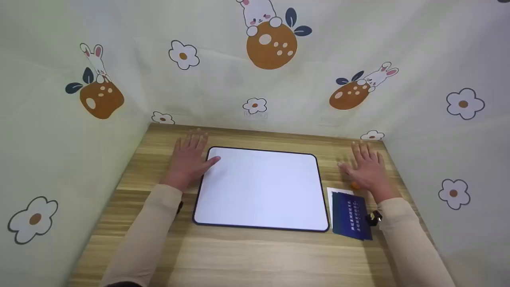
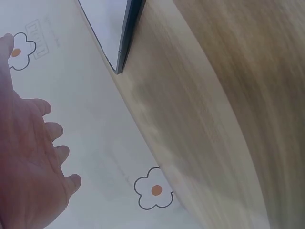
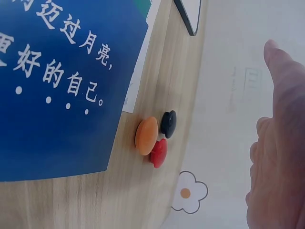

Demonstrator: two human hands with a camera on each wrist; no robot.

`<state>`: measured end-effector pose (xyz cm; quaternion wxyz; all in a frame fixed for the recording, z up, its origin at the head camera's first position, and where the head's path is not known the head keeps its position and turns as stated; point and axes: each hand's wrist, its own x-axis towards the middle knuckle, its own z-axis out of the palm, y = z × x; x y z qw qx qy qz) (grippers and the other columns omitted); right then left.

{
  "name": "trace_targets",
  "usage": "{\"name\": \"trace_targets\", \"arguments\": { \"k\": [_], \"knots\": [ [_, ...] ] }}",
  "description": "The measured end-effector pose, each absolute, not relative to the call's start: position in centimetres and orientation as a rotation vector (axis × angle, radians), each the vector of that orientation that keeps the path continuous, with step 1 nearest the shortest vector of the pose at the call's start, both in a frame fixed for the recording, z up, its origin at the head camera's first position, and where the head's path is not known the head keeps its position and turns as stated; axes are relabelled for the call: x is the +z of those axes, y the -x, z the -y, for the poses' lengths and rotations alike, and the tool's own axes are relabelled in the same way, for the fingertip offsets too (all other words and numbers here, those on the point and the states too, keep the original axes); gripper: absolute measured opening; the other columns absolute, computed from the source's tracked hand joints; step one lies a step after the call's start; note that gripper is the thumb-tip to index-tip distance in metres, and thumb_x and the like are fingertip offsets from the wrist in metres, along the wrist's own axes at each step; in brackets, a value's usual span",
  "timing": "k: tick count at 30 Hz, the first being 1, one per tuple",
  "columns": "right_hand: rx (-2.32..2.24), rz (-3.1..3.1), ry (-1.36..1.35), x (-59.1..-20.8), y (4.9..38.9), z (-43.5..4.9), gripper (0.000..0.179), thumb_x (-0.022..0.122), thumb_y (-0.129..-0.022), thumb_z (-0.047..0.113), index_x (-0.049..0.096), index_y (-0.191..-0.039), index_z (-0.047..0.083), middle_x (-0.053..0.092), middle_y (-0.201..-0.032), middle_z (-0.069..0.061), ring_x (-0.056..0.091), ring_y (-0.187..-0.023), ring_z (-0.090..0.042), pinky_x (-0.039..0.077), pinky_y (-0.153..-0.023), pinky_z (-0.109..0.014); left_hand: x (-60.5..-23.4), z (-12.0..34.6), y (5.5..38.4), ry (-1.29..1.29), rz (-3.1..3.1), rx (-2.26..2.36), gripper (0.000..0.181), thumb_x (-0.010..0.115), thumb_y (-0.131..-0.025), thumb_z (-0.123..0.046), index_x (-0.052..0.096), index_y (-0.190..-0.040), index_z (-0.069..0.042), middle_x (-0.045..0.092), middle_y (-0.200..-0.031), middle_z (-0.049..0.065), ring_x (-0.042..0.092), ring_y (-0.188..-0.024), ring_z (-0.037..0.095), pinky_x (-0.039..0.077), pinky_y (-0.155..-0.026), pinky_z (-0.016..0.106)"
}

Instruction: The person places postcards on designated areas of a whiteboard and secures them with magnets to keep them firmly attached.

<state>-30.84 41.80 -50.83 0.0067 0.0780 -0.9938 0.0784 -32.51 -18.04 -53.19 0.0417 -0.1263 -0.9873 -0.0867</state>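
A whiteboard (image 1: 263,189) with a thin dark frame lies in the middle of the wooden table. My left hand (image 1: 189,161) is at its upper left corner, fingers spread, the thumb overlapping the board's edge in the head view. Over on the right, my right hand (image 1: 366,169) is spread too, holding nothing. Below that hand lie blue cards (image 1: 348,215) with white writing, on top of a white sheet (image 1: 330,197). Beside them in the right wrist view are an orange magnet (image 3: 146,136), a black magnet (image 3: 168,124) and a red magnet (image 3: 158,153), mostly hidden under the hand in the head view.
Pale curtains (image 1: 215,83) printed with rabbits, oranges and flowers enclose the table (image 1: 279,255) at the back and both sides. Bare wood shows in front of the whiteboard. A small dark device (image 1: 374,218) sits at the right wrist.
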Motion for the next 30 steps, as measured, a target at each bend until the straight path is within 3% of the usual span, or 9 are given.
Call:
{"name": "trace_targets", "arguments": {
  "k": [9, 17, 23, 30],
  "knots": [
    [0.258, 3.118, -0.235, -51.0, 30.7, -41.9, 0.108, 0.04, -0.107, 0.078, 0.008, -0.177, 0.002, -0.002, -0.183, -0.026, -0.006, -0.168, -0.051, -0.007, -0.13, -0.073, -52.7, 17.7, 32.1, 0.396, 3.009, -0.273, 0.102, 0.043, -0.107, -0.078, 0.019, -0.178, -0.008, 0.014, -0.184, 0.02, 0.009, -0.17, 0.044, 0.008, -0.134, 0.069],
    [0.287, 3.089, -0.274, -51.4, 30.7, -42.1, 0.105, 0.044, -0.108, 0.075, 0.008, -0.177, 0.004, 0.001, -0.183, -0.024, 0.001, -0.168, -0.05, 0.0, -0.132, -0.072, -52.6, 17.7, 32.1, 0.406, 3.013, -0.297, 0.102, 0.041, -0.107, -0.079, 0.017, -0.178, -0.008, 0.013, -0.184, 0.02, 0.008, -0.17, 0.044, 0.007, -0.134, 0.069],
    [0.352, 3.064, -0.276, -51.6, 30.6, -41.8, 0.102, 0.049, -0.108, 0.071, 0.018, -0.176, 0.002, 0.017, -0.18, -0.03, 0.014, -0.166, -0.054, 0.008, -0.132, -0.073, -52.4, 17.7, 32.0, 0.435, 2.946, -0.343, 0.096, 0.045, -0.109, -0.073, 0.025, -0.176, -0.007, 0.017, -0.183, 0.021, 0.013, -0.169, 0.044, 0.012, -0.133, 0.071],
    [0.51, 2.966, -0.306, -51.8, 29.5, -41.2, 0.09, 0.065, -0.106, 0.061, 0.041, -0.167, -0.001, 0.045, -0.166, -0.033, 0.039, -0.153, -0.056, 0.027, -0.126, -0.074, -52.2, 17.8, 31.1, 0.379, 2.917, -0.689, 0.082, 0.063, -0.11, -0.054, 0.037, -0.171, -0.006, 0.031, -0.178, 0.021, 0.027, -0.164, 0.044, 0.021, -0.133, 0.066]
  ]
}}
